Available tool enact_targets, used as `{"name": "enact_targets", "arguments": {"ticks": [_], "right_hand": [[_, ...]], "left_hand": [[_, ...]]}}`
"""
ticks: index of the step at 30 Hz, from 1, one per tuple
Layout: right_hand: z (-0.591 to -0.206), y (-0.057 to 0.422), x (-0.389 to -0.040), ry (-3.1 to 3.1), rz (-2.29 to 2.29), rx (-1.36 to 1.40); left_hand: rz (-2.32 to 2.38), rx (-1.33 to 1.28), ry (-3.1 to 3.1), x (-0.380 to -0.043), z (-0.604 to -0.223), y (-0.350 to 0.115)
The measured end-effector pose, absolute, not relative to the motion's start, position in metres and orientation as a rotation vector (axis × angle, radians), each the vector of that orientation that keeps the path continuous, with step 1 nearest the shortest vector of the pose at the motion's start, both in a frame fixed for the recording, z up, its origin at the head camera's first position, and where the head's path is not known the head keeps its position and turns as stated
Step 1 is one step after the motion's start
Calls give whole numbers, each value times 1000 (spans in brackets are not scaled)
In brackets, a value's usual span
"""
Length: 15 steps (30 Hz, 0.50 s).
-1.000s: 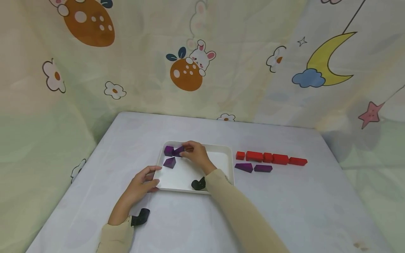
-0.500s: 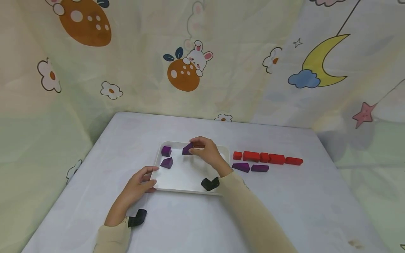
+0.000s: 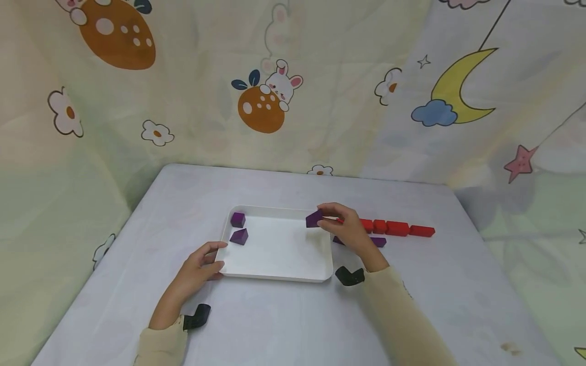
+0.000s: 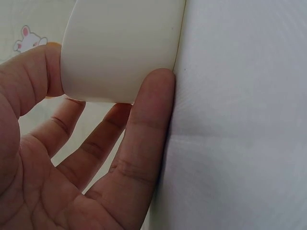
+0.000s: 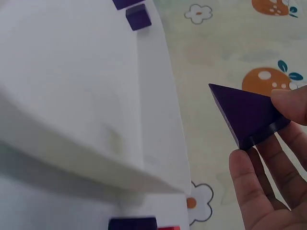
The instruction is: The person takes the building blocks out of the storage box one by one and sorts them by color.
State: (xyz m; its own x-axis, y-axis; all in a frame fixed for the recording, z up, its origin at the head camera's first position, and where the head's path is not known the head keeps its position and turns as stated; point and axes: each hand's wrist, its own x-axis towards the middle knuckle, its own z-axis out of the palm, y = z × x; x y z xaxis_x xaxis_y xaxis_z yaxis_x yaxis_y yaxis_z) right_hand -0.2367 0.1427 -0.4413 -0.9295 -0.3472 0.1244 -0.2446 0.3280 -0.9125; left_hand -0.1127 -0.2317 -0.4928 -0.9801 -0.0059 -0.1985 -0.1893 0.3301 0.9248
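Observation:
A shallow white tray lies on the table. My left hand holds its near left corner. In the left wrist view, the fingers spread around the tray wall, one low beside the tabletop. My right hand pinches an angular purple block above the tray's right end. The right wrist view shows this block between thumb and fingers, its pointed end free. Inside the tray, a purple cube-like block and another angular purple block sit at the left, apart from each other.
Right of the tray runs a row of red blocks, partly behind my right hand. Below that row lie purple blocks, also partly covered. A patterned cloth hangs behind the table's far edge.
My right hand has lifted the angular purple block from beside the cube-like one and carried it rightward across the tray. The left hand keeps its place at the tray corner.

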Motion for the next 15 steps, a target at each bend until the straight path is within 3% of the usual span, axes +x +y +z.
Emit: {"name": "enact_targets", "arguments": {"ticks": [15], "right_hand": [[-446,258,-218,2674,-1596,-387]], "left_hand": [[1726,-176,2422,-113,-496,-233]]}}
